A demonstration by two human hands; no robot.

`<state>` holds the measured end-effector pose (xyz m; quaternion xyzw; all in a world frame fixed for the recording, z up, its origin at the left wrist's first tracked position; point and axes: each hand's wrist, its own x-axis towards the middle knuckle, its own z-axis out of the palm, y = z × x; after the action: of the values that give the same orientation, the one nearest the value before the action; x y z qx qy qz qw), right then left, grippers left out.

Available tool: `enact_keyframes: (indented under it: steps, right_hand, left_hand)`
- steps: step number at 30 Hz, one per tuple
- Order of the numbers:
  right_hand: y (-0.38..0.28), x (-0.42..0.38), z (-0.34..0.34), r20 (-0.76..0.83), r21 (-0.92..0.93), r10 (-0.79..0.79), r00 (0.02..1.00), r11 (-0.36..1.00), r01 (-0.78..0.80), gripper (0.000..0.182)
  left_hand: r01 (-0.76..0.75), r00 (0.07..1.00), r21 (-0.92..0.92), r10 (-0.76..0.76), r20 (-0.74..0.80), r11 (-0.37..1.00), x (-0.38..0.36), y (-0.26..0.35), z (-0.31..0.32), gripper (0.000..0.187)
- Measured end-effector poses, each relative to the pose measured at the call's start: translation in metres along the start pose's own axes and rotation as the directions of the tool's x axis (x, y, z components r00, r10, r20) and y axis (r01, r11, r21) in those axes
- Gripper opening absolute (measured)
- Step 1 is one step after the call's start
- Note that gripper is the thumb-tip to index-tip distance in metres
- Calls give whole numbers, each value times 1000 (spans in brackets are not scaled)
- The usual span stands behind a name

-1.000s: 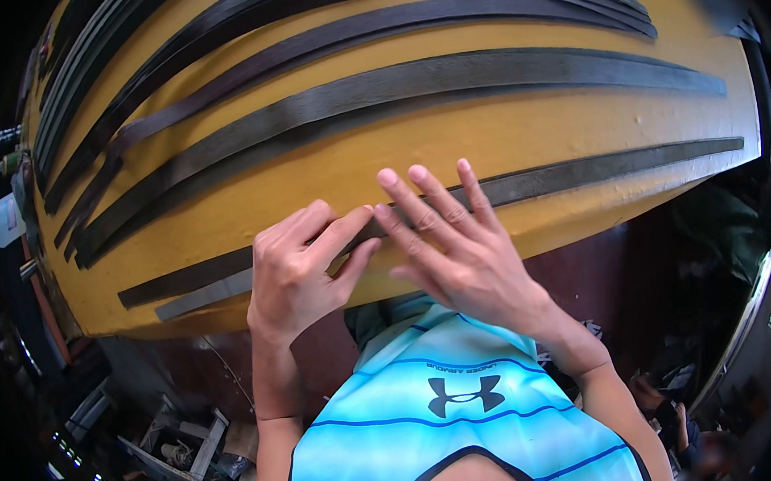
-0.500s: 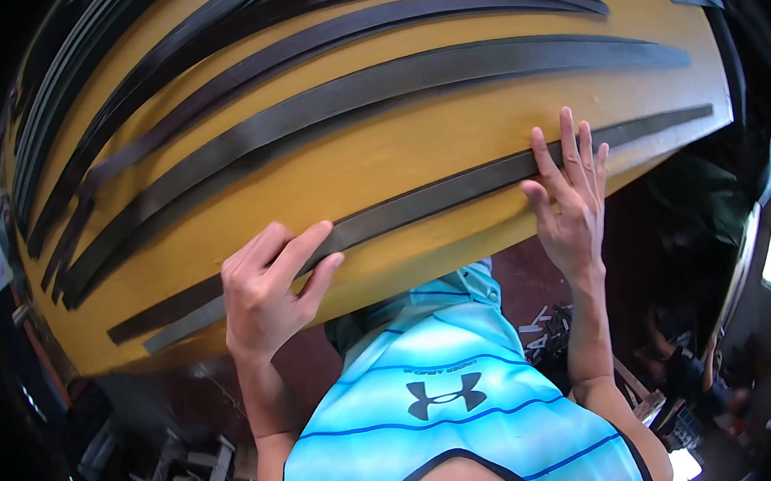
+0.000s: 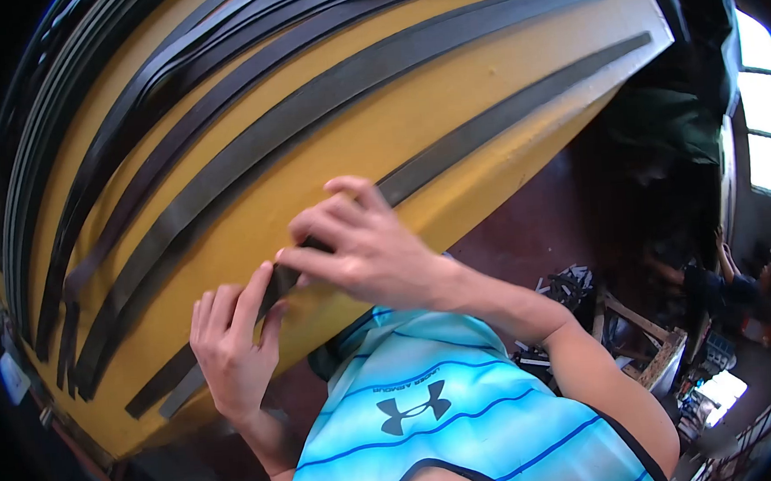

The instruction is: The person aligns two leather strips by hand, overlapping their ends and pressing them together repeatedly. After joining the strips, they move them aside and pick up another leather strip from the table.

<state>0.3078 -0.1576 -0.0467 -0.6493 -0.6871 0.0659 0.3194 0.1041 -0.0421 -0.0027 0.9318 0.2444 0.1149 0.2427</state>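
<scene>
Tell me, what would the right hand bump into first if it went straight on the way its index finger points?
Probably the left hand, just ahead, with hardly any gap to the right hand. Depth is unclear here, so I can't tell whether they already touch.

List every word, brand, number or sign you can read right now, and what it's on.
"UNDER ARMOUR": small, upside down, on the blue shirt, beside a dark logo.
Near dark strip: no text visible.
Any background markings: too small or dark to read.
</scene>
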Motion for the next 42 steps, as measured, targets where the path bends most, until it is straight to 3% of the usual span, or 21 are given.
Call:
enact_keyframes:
  steps: [1, 3, 6, 9, 11, 14, 23, 30, 42]
  right_hand:
    - [5, -1, -8, 11, -1, 10, 1000, 1000, -10, 33]
    - [16, -4, -16, -25, 6, 33, 999, 999, -33, 32]
    - [31, -8, -40, 13, -5, 74, 997, 997, -74, 27]
    - [39, -11, -55, 44, -28, 86, 995, 996, -85, 28]
    - [44, -13, -62, 59, -45, 89, 994, 995, -86, 29]
    - [49, -12, -73, 51, -82, 85, 995, 993, -80, 31]
    - [44, -14, -82, 122, -67, 143, 982, 988, -136, 39]
    - [41, -7, -74, 127, 26, 80, 989, 996, -84, 37]
    - [40, -7, -70, 95, 1, 46, 994, 999, -46, 24]
  left_hand:
    - [-33, 999, 119, 31, 16, 992, 4, 4, -4, 54]
    - [45, 997, 169, -55, 55, 985, 0, 4, -19, 56]
    - [77, 992, 216, -96, 78, 973, -7, 0, -31, 48]
    - [70, 997, 210, -72, 1, 975, -17, -5, -29, 41]
    - [72, 997, 51, -71, -24, 996, -21, -5, -26, 40]
    - [96, 995, -37, -97, -35, 995, -22, -2, -26, 42]
    - [-50, 991, -160, 29, -133, 986, -25, -23, -16, 54]
    - [-89, 981, -208, 49, -188, 974, -26, -30, -8, 57]
    - [-110, 977, -187, 72, -202, 976, -24, -31, -4, 49]
